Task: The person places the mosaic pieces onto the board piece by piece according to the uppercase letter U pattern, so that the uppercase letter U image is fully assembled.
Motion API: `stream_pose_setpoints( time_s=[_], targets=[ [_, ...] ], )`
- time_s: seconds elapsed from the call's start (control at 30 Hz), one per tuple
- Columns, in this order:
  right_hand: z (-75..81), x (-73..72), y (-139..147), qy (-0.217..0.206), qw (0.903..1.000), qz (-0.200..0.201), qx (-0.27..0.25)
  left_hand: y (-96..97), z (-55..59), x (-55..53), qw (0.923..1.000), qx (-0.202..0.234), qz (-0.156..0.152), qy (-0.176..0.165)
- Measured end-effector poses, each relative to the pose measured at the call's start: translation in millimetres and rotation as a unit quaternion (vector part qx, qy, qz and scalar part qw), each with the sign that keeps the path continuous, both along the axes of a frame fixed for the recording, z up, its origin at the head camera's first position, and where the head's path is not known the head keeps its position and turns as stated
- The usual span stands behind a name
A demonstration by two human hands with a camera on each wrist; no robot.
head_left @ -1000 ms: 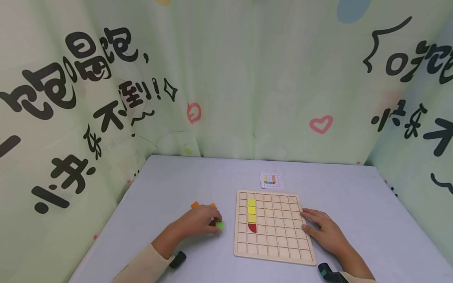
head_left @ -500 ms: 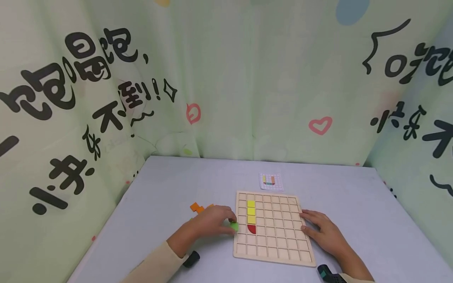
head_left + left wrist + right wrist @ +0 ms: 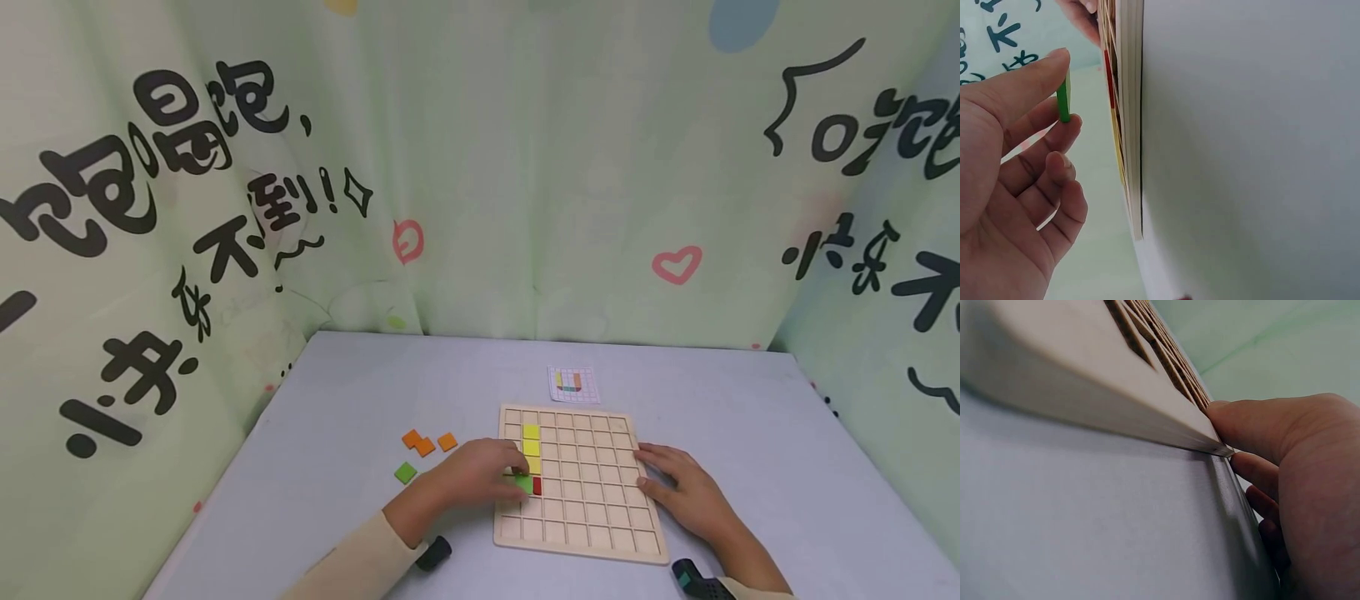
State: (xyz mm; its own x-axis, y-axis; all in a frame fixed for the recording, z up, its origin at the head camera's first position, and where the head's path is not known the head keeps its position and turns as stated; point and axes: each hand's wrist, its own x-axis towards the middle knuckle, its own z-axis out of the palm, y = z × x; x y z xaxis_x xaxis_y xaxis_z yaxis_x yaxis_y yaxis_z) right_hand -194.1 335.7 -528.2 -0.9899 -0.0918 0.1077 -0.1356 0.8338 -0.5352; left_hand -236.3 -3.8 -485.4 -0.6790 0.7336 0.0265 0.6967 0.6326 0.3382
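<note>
Over the left part of a pale wooden grid board, my left hand pinches a green square tile between thumb and fingertips. The left wrist view shows this tile tilted on edge, with a gap to the board. Three yellow tiles fill a column of cells. Below them sits a red rounded piece, partly covered by the green tile in the head view. My right hand rests at the board's right edge, thumb and fingertips touching it in the right wrist view.
Three orange tiles and another green tile lie on the white table left of the board. A small pattern card lies behind the board. Printed curtains surround the table's back and sides.
My left hand has carried the green tile rightward from the loose tiles to over the board, uncovering the orange tiles and another green one. The right hand stays at the edge.
</note>
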Motion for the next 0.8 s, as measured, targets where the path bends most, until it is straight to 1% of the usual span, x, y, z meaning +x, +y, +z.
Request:
stream_pose_setpoints(
  time_s=[0.13,0.3,0.57,0.8],
  targets=[
    [-0.1,-0.3,1,0.003,1.0,0.004,-0.002,7.3,-1.3,-1.7,0.9999,0.002,-0.005,0.01],
    [-0.6,-0.7,1,0.006,1.0,0.006,-0.001,13.3,-1.2,-3.3,0.9999,0.005,-0.007,0.007],
    [-1.6,-0.4,1,0.007,0.9999,0.007,-0.003,24.8,-4.7,-8.3,0.9992,0.002,-0.03,0.027],
    [-1.2,-0.1,1,0.014,0.9998,0.012,-0.001,34.0,-6.1,-8.1,0.9993,0.001,-0.031,0.021]
  ],
)
